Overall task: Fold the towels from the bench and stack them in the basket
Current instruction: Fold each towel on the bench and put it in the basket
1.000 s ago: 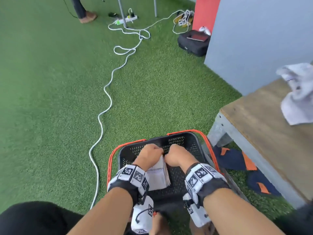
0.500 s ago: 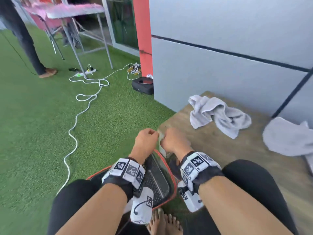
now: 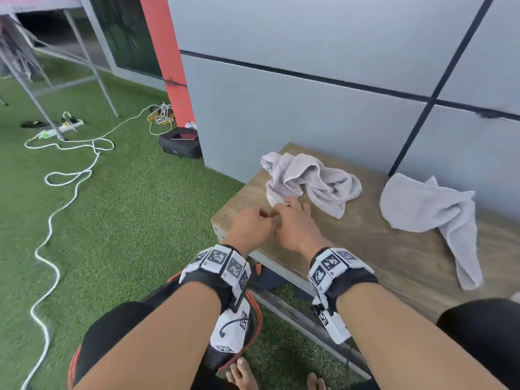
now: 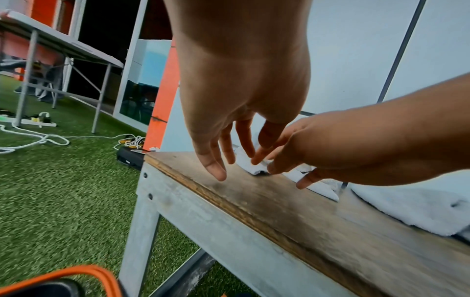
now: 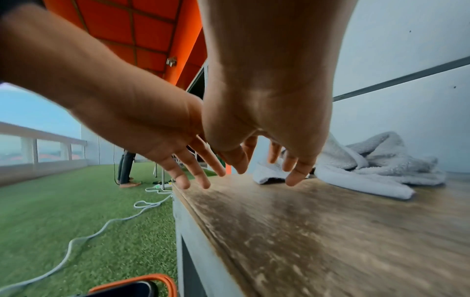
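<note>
A crumpled grey towel point(image 3: 309, 181) lies at the left end of the wooden bench point(image 3: 365, 249), and a second towel point(image 3: 430, 204) lies further right. Both my hands hover side by side over the bench's left corner, empty, fingers loosely extended. My right hand point(image 3: 292, 209) reaches the near corner of the first towel point(image 5: 269, 174); I cannot tell if it touches. My left hand point(image 3: 254, 223) hangs just left of it, above the bench edge point(image 4: 193, 180). The black basket with its orange rim point(image 3: 254, 319) stands on the grass below my forearms, mostly hidden.
A grey wall point(image 3: 337, 108) runs right behind the bench. A white cable point(image 3: 50, 229) snakes across the green turf to a power strip point(image 3: 62, 128). A black bag point(image 3: 180, 142) sits by the wall's corner. My bare feet point(image 3: 242, 372) are beside the basket.
A second ago both hands were down in the basket on a folded towel. They have let it go and risen to the bench's left corner, and my view has swung up to the bench.
</note>
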A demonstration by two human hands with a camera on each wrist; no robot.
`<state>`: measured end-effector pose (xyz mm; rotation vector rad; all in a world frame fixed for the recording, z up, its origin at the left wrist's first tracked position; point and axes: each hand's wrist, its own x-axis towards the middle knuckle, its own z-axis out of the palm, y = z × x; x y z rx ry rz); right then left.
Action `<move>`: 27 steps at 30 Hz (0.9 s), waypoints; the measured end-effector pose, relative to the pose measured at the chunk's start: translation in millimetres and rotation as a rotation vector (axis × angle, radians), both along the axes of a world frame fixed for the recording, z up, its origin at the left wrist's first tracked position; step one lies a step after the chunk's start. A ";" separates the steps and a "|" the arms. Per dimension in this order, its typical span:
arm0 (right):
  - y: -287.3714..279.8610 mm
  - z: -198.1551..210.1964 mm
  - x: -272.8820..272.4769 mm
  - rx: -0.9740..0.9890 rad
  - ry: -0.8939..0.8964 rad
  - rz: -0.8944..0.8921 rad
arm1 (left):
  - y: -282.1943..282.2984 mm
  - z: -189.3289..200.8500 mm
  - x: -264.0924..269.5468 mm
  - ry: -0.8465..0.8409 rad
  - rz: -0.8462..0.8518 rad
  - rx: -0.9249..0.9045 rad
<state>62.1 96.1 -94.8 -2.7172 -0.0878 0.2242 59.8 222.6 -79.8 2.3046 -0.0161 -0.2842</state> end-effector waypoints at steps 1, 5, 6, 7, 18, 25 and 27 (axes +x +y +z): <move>-1.1 -4.3 5.5 -0.025 0.014 0.012 | -1.5 -1.9 5.3 -0.013 -0.017 0.040; -2.8 -17.0 18.8 -0.051 0.010 0.023 | -5.2 -6.2 17.1 -0.029 -0.072 0.182; -3.8 -18.4 19.7 -0.053 -0.007 0.022 | -5.8 -5.6 18.9 -0.021 -0.075 0.191; -5.2 -19.3 20.5 -0.052 -0.016 0.018 | -6.3 -8.3 23.3 -0.036 -0.083 0.199; -54.7 63.2 -0.7 0.646 -0.333 -0.208 | -47.7 0.2 32.1 -0.243 -0.118 0.230; -95.9 115.3 -25.3 0.675 -0.508 -0.206 | -60.8 46.6 27.5 -0.529 -0.090 0.005; -112.1 120.0 -31.6 0.655 -0.545 -0.217 | -61.1 61.3 22.5 -0.580 -0.074 -0.065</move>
